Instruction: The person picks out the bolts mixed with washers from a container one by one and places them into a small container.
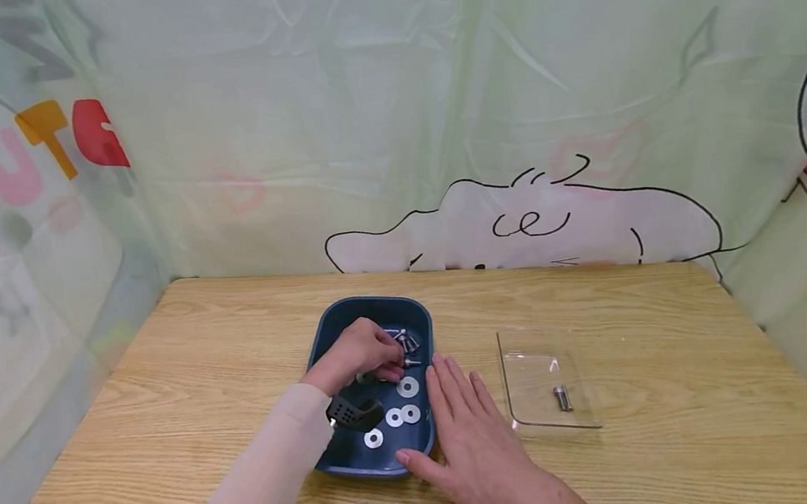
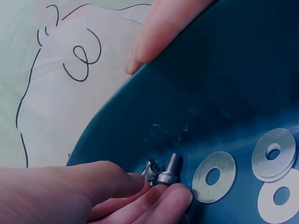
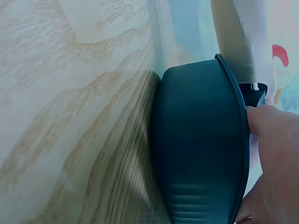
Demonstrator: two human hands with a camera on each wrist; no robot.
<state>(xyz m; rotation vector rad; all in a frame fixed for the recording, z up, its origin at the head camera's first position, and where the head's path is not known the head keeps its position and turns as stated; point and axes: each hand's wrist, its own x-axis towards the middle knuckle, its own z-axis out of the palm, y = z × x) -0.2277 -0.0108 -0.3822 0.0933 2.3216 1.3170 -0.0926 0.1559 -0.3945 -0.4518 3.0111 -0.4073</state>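
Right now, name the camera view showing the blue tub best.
Head view: it takes in nearly the whole tub, though the left hand covers some. The left wrist view shows part of its inside; the right wrist view, its outer side.

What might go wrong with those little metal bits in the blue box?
The left hand might fumble the little bolt right by its fingers. It could also scatter the loose washers nearby. The right hand might bump the clear tray close beside it, jostling the metal hardware inside.

A black wrist device [image 1: 351, 413] adjoins the pale, ribbed left sleeve [image 1: 256, 482].
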